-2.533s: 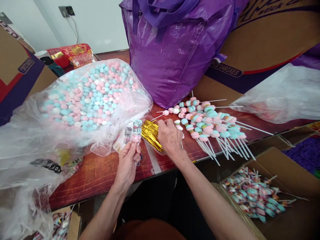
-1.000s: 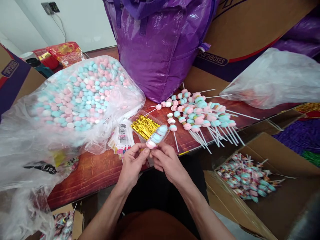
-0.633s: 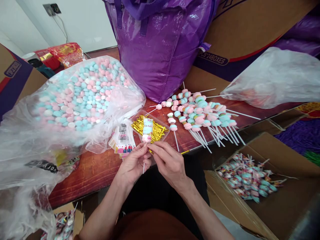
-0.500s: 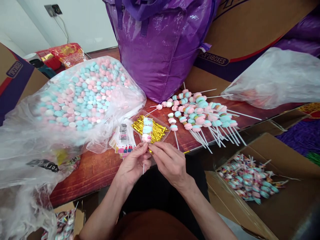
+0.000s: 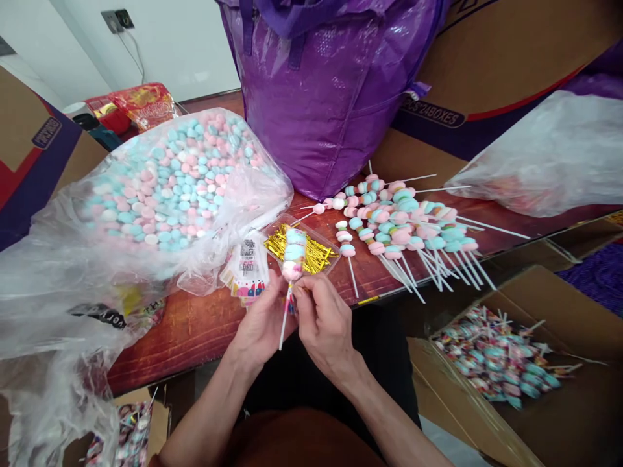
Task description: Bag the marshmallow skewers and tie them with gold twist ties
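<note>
My left hand (image 5: 261,321) and my right hand (image 5: 322,321) meet at the table's front edge, both pinched round a wrapped marshmallow skewer (image 5: 293,251) held upright, its white stick pointing down between them. My right fingers pinch just below the candy, where the wrapper gathers. Behind it lies a clear tray of gold twist ties (image 5: 311,254). A stack of printed wrappers (image 5: 248,269) lies left of the tray. Bare marshmallow skewers (image 5: 403,227) lie piled to the right.
A big clear bag of pink and blue marshmallows (image 5: 170,175) fills the left. A purple bag (image 5: 335,91) stands behind. A cardboard box (image 5: 559,421) of wrapped skewers (image 5: 496,363) sits at lower right; another plastic bag (image 5: 549,155) lies at right.
My right hand left the gold ties and joined the left. The wrapped skewer swung from tilted right to upright, and both hands now pinch it below the candy.
</note>
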